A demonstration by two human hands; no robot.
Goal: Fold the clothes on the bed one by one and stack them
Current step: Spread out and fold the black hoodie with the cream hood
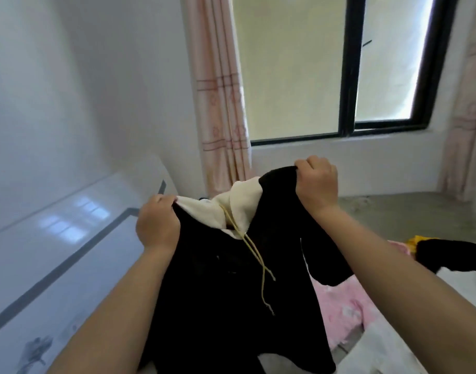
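Holding a black hoodie [218, 279] up by its shoulders, left hand [157, 222] and right hand [316, 182] gripping tight; nothing looks folded yet, more clothes [347, 306] wait on the bed.

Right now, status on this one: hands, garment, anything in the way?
Left hand and right hand grip black hoodie at shoulders, held up. Cream hood lining showing, drawstring dangling. Nothing obstructing.

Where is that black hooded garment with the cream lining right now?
In the head view, the black hooded garment with cream lining hangs at centre, held up by the left hand and right hand, in front of the dark-framed window.
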